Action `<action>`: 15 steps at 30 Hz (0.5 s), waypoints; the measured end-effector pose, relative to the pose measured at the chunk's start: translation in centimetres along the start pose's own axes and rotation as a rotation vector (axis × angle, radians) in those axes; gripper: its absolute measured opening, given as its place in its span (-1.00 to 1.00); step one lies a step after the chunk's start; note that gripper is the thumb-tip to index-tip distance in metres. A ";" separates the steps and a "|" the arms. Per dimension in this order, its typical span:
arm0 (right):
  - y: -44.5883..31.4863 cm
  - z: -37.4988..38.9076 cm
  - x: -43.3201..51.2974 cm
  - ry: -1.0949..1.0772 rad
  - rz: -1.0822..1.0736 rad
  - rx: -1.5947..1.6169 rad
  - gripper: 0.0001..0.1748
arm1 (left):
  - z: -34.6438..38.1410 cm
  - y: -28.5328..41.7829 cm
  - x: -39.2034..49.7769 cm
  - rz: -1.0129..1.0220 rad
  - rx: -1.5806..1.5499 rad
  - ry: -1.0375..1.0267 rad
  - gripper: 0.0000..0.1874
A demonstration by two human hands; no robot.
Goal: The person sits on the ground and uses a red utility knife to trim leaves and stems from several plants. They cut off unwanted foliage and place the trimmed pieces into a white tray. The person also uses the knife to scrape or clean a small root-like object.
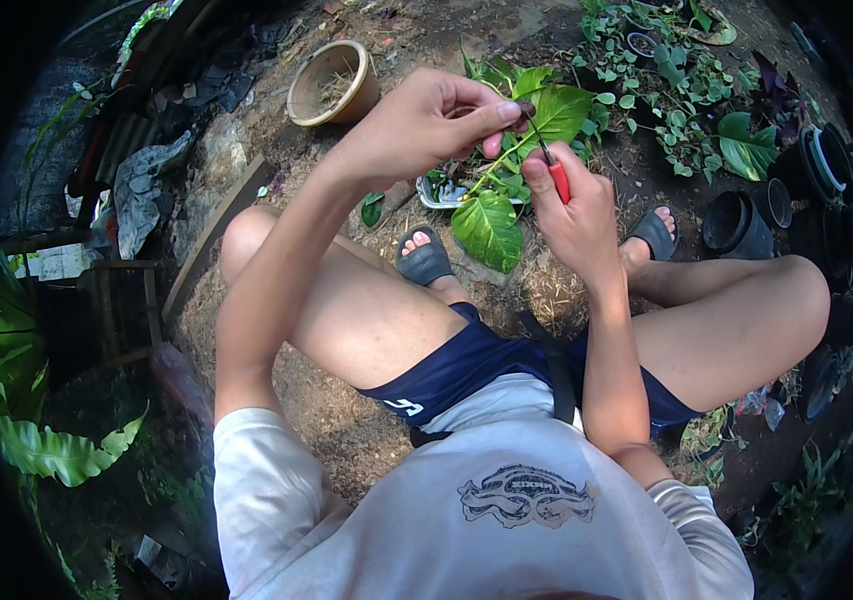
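My left hand pinches a small dark brown piece between thumb and fingers; what it is I cannot tell. My right hand is closed around the red handle of a small tool, whose thin dark metal end points up to the brown piece. Just below and behind my hands are the variegated green and yellow leaves of a pothos-like plant. A white plastic tray holding greenery lies on the ground under them, partly hidden by the leaves.
A tan plastic pot lies tilted at the upper left, dry straw inside. A wooden plank lies by my left knee. Variegated trailing plants spread at the upper right, above several black plastic pots. My sandalled feet rest on the soil.
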State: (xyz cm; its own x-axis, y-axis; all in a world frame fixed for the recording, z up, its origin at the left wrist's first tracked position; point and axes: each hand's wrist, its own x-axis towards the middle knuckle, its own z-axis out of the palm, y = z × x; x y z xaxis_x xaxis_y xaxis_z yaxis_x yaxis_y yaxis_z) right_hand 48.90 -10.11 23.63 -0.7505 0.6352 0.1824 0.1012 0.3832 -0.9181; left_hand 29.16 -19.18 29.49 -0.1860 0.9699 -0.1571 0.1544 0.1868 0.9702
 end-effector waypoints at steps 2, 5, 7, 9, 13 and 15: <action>0.0 0.1 0.0 0.003 -0.001 0.014 -0.62 | -0.1 0.0 0.1 -0.001 0.017 -0.021 -0.70; 0.1 0.2 0.0 0.017 0.000 0.033 -0.64 | -0.3 0.0 0.2 -0.009 0.035 -0.056 -0.69; 0.1 0.2 0.0 0.021 0.012 0.041 -0.64 | -0.4 0.0 0.2 -0.001 0.038 -0.053 -0.69; 0.1 0.2 0.0 0.016 0.031 0.048 -0.65 | -0.3 0.0 0.2 -0.010 0.038 -0.048 -0.70; 0.1 0.2 0.1 -0.003 0.056 0.047 -0.66 | -0.3 0.1 0.1 -0.016 0.050 -0.025 -0.72; 0.1 0.2 0.1 -0.005 0.051 0.048 -0.65 | -0.1 0.1 0.1 0.030 0.064 -0.002 -0.74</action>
State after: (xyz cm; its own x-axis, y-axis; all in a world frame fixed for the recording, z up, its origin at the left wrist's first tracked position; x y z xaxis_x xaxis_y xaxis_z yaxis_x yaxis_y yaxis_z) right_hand 48.70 -10.14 23.46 -0.7481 0.6500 0.1334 0.1078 0.3174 -0.9421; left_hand 29.08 -19.05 29.63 -0.1781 0.9756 -0.1285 0.2215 0.1670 0.9608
